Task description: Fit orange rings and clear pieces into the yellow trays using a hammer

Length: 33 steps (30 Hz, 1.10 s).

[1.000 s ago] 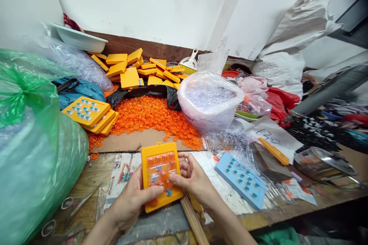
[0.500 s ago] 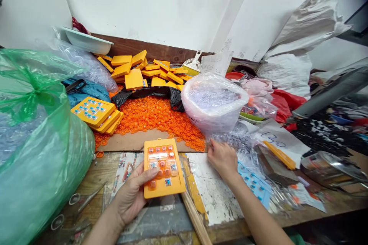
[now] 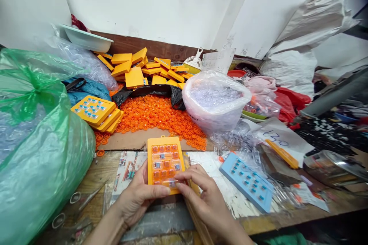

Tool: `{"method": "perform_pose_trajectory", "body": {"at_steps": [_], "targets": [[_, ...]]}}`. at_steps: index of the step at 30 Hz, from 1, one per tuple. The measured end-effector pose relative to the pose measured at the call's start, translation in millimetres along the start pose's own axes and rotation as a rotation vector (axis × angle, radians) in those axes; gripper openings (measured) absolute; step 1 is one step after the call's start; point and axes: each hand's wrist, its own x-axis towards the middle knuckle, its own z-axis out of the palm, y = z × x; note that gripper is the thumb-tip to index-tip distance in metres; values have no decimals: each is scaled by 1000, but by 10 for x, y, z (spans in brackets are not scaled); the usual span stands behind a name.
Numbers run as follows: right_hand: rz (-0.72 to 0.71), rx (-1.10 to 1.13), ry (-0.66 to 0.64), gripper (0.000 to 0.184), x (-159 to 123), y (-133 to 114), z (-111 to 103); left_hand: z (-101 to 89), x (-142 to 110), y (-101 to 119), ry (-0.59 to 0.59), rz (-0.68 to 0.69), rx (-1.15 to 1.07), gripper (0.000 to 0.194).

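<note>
My left hand [image 3: 138, 191] grips a yellow plastic panel [image 3: 166, 162] from its left and lower edge, thumb across the front. Rows of orange rings under clear caps fill most of the panel, with bluish parts showing through some openings. At its lower right corner, the thumb and forefinger of my right hand [image 3: 204, 195] close on a small clear plastic cap [image 3: 171, 182], partly hidden by the fingertips. Beyond the panel spreads a heap of orange rings [image 3: 152, 115]. To the right lies a light-blue board [image 3: 247, 182] with small blue pegs.
A white bag [image 3: 217, 116] of clear pieces stands right of the heap, loose clear pieces beside it. Yellow panels are stacked [image 3: 93, 109] at left and piled [image 3: 133, 78] at the back. A big green bag [image 3: 57, 176] crowds the left; a wooden stick [image 3: 198, 218] lies in front.
My right hand has come from the loose clear pieces to the panel's lower right corner. The panel has shifted slightly right, and the blue board shows more fully.
</note>
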Motion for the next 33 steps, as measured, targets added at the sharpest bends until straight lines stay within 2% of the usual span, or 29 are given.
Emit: {"method": "perform_pose_trajectory", "body": {"at_steps": [2, 4, 6, 8, 11, 12, 14, 20, 27, 30, 33], "targets": [[-75, -28, 25, 11, -19, 29, 52, 18, -6, -15, 35, 32, 36, 80], [-143, -69, 105, 14, -38, 64, 114, 31, -10, -26, 75, 57, 65, 73], [-128, -50, 195, 14, -52, 84, 181, 41, -14, -31, 104, 78, 94, 68], [29, 188, 226, 12, -47, 77, 235, 44, -15, -34, 117, 91, 125, 65], [341, 815, 112, 34, -6, 38, 282, 29, -8, -57, 130, 117, 182, 62], [393, 956, 80, 40, 8, 26, 292, 19, -3, -70, 137, 134, 203, 62], [417, 1060, 75, 46, 28, 17, 317, -3, 8, -101, 162, 175, 242, 60], [383, 1046, 157, 49, 29, 66, 404, 10, 18, -119, 174, 213, 253, 59], [428, 1007, 87, 69, -25, 25, 250, 100, 1, -48, 101, 133, 147, 62], [445, 890, 24, 66, -149, -71, 178, 136, -23, -51, 161, 141, 170, 49], [428, 840, 8, 69, -326, -194, 159, 192, -175, -89, 243, 180, 298, 42]]}}
